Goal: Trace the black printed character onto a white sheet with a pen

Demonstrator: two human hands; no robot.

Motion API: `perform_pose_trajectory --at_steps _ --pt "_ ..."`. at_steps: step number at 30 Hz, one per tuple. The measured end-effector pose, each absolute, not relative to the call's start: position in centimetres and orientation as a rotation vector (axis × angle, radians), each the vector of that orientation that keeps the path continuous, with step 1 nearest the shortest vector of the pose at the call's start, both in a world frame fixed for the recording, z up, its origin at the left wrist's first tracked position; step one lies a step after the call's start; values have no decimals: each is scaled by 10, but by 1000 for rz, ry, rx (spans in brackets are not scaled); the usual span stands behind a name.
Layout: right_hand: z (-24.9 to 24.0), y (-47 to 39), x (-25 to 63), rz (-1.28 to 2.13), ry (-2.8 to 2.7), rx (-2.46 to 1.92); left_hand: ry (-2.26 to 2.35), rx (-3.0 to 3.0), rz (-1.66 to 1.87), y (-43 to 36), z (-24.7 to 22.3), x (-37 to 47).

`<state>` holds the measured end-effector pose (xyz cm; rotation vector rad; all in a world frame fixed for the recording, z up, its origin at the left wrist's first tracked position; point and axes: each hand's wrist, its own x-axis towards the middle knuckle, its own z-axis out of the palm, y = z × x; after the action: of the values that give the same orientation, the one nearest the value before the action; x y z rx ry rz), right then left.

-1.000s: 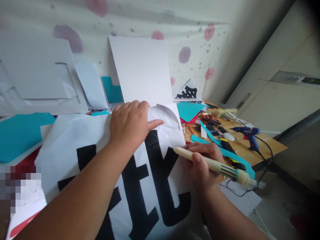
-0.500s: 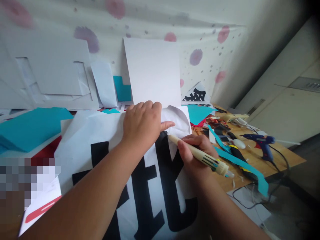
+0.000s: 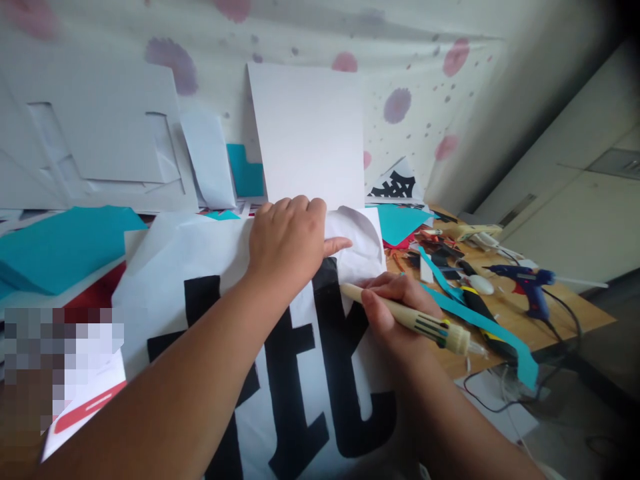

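My right hand (image 3: 400, 307) is wrapped round a thick cream multicolour pen (image 3: 425, 321), its tip on the large black character (image 3: 333, 340) near the paper's upper right. The white paper (image 3: 170, 247) bears this bold black lettering. My left hand (image 3: 290, 233) lies at the paper's top edge, fingers curled over it and thumb stretched to the right. What its fingertips hold, if anything, is hidden. Beside that thumb, a corner of white paper (image 3: 355, 233) curls up.
Teal sheets (image 3: 70, 247) lie at the left. A white board (image 3: 310, 133) leans on the spotted curtain. On the wooden table at the right are a blue glue gun (image 3: 530, 287), a teal strip (image 3: 475, 323), scraps and cables.
My right hand has moved the pen tip slightly down along the black character. My left hand keeps its place on the paper. The whole view has shifted a little.
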<state>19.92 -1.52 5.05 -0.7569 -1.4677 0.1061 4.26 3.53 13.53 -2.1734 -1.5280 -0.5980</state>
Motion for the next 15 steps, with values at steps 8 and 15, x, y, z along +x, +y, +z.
perform_pose_trajectory --at_steps 8,15 --pt "39 -29 205 137 -1517 -777 -1537 -2138 -573 35 135 44" --pt "33 -36 208 256 -1461 -763 -1524 -2130 -576 35 135 43"
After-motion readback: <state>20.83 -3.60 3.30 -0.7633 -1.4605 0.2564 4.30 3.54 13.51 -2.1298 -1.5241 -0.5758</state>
